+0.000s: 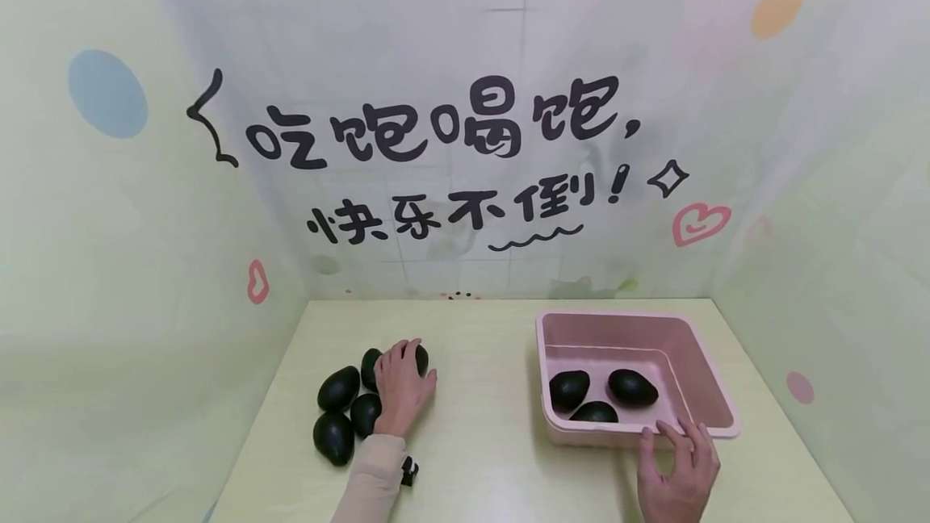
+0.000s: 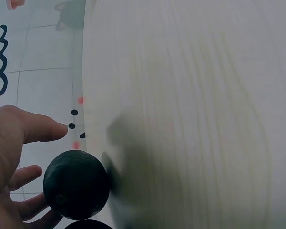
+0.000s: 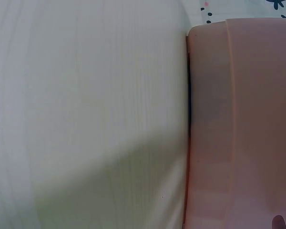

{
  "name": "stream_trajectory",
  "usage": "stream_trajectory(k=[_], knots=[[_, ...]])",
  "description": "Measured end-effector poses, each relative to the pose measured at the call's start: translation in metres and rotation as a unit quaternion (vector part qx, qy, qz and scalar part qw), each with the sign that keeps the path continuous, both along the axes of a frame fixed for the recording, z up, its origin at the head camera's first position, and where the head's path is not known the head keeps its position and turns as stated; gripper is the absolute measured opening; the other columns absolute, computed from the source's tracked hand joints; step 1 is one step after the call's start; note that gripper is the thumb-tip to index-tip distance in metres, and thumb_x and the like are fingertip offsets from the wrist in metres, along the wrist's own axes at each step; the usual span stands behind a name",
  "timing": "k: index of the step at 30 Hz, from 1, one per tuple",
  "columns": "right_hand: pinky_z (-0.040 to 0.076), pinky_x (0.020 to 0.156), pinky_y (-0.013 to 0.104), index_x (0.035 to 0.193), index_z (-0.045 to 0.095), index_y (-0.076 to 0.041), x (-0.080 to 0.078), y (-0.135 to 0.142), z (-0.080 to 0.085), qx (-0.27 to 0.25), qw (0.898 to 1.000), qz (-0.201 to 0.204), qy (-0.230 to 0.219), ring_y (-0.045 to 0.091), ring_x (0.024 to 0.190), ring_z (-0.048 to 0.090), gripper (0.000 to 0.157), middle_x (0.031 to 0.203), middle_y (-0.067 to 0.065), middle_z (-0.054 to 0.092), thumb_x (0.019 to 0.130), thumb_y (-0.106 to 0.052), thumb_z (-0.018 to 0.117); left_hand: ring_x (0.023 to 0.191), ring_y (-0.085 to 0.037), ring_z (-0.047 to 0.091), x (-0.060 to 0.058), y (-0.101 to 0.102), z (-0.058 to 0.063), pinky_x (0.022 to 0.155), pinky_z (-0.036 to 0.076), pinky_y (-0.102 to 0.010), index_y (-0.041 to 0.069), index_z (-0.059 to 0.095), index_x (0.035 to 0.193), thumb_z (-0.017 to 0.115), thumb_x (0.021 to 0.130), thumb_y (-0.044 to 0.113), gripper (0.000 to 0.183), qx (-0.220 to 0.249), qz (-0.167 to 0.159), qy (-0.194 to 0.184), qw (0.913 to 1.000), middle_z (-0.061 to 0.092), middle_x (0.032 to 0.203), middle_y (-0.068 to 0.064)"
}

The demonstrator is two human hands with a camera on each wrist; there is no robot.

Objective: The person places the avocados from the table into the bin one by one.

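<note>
Several dark green avocados lie grouped on the left of the table. My left hand is over the far right ones, its fingers spread around an avocado. In the left wrist view the thumb stands apart from this avocado, while the lower fingers lie beside or behind it. A pink plastic bin is on the right, with three avocados inside. My right hand is at the bin's front rim, fingertips on or just by it with slightly bent fingers. Only one fingertip shows in the right wrist view.
The pale wood-grain table stretches between the avocado group and the bin. A printed curtain with lettering stands behind the table and along both sides. The bin's raised walls rise from the tabletop.
</note>
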State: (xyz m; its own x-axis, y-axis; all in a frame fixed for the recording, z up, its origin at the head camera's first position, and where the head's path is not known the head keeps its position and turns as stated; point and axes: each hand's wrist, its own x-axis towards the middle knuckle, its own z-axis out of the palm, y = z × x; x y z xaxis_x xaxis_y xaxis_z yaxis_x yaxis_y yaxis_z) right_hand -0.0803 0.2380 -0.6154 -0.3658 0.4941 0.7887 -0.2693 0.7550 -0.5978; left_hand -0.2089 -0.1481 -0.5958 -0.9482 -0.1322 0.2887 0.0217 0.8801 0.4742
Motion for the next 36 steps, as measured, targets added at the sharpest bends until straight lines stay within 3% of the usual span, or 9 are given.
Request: stream_trajectory(k=[5,18,30,36], knots=[[0.029,0.125,0.032,0.097,0.074,0.007,0.001,0.001,-0.001,-0.003,1.0,0.003,-0.01,0.038,0.138,0.054,0.034,0.119,0.033,0.068,0.09,-0.026,0.075,0.129,-0.048,0.057,-0.002,-0.004,-0.005,0.118,0.036,-0.065,0.006,0.065,0.139,0.085,0.086,0.022,0.059,-0.03,0.005,0.001,0.9995,0.062,0.141,-0.024],[0.03,0.125,0.031,0.095,0.074,0.008,-0.001,0.0,0.0,0.003,1.0,0.001,0.001,0.036,0.138,0.055,0.039,0.117,0.034,0.068,0.093,-0.03,0.073,0.122,-0.05,0.062,-0.006,-0.013,-0.016,0.12,0.033,-0.068,0.009,0.065,0.14,0.085,0.087,0.016,0.057,-0.076,0.013,0.006,0.997,0.063,0.14,-0.025],[0.03,0.125,0.031,0.094,0.074,0.008,-0.001,-0.001,0.003,0.006,1.0,-0.002,0.007,0.029,0.14,0.054,0.039,0.116,0.034,0.068,0.093,-0.031,0.072,0.118,-0.047,0.064,0.0,-0.008,-0.012,0.119,0.033,-0.068,0.012,0.069,0.136,0.083,0.084,0.024,0.055,-0.059,-0.006,0.007,0.9982,0.067,0.133,-0.022],[0.031,0.124,0.03,0.093,0.073,0.009,-0.002,-0.003,0.005,0.005,1.0,-0.004,0.018,0.025,0.14,0.053,0.043,0.114,0.034,0.068,0.094,-0.034,0.071,0.116,-0.045,0.065,0.001,-0.004,-0.007,0.118,0.036,-0.065,0.013,0.07,0.136,0.083,0.083,0.027,0.056,-0.007,-0.022,0.022,0.9995,0.068,0.13,-0.021]])
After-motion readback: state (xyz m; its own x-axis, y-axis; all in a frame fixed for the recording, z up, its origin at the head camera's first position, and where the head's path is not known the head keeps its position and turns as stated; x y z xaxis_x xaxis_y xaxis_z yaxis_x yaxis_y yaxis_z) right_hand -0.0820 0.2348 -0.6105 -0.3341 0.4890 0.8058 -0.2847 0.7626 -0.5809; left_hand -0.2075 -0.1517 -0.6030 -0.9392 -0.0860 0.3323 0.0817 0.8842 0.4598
